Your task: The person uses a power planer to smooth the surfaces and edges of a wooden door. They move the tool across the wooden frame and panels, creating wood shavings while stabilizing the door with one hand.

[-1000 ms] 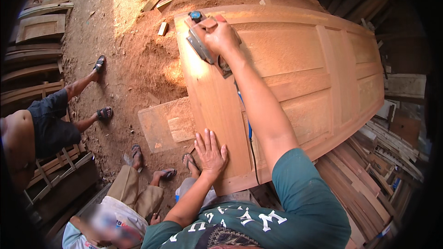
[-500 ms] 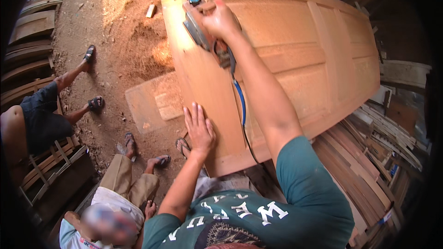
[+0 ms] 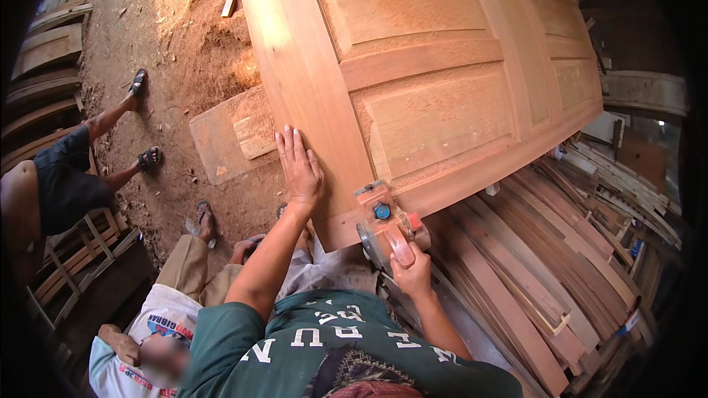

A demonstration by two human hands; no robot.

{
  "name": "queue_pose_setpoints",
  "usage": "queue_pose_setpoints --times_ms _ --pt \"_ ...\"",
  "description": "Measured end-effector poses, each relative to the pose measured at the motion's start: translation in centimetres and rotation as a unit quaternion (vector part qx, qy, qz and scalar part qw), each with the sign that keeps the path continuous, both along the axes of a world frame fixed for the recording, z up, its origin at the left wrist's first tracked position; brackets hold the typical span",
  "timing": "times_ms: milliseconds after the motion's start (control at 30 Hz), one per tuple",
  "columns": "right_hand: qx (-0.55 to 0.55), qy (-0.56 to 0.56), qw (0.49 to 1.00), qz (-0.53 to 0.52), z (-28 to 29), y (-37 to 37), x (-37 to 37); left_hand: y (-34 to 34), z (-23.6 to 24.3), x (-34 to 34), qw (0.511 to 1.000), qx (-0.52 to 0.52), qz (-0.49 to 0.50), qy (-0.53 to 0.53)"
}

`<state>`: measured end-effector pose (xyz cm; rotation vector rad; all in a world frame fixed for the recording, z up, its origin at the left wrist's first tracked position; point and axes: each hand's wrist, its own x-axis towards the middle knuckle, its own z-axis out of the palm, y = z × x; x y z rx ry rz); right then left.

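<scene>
A panelled wooden door (image 3: 435, 61) lies flat before me, with sawdust in its recesses. My left hand (image 3: 301, 171) rests on the door's left rail, fingers stretched out and flat. Close to my body, my right hand (image 3: 413, 274) is wrapped round the rear handle of an electric hand planer (image 3: 380, 227). The planer has a dusty reddish body and a blue front knob. Its front end overlaps the door's near edge, while its rear extends past that edge toward me. Whether its sole touches the wood is hidden.
Long boards (image 3: 509, 265) are stacked to the right of the door. A flat wooden sheet (image 3: 214, 155) lies on the dusty ground at the left. One person (image 3: 63, 184) in dark shorts is at the far left; another in khaki trousers (image 3: 184, 273) sits nearer me.
My right hand has brought the planer back from the door's far left part to its near edge. My left hand stays flat on the rail. The view has shifted slightly.
</scene>
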<state>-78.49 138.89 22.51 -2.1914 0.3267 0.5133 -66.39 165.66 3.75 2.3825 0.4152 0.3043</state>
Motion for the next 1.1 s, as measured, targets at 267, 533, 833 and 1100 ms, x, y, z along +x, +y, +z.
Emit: queue_pose_setpoints --times_ms 267,533,833,1100 --pt "0.003 -0.036 0.999 0.019 -1.4 3.1 5.3 0.4 -0.3 -0.2 0.999 -0.036 0.003 -0.035" --pt "0.007 -0.078 0.995 0.066 -2.9 8.6 16.5 0.4 0.3 -0.2 0.999 -0.039 0.001 -0.017" --pt "-0.007 -0.110 0.988 0.109 -4.4 15.8 29.0 0.4 0.9 -0.1 0.999 -0.031 -0.007 0.009" --pt "-0.029 -0.147 0.979 0.140 -4.5 21.0 38.4 0.3 1.9 0.1 0.999 -0.038 -0.005 0.035"
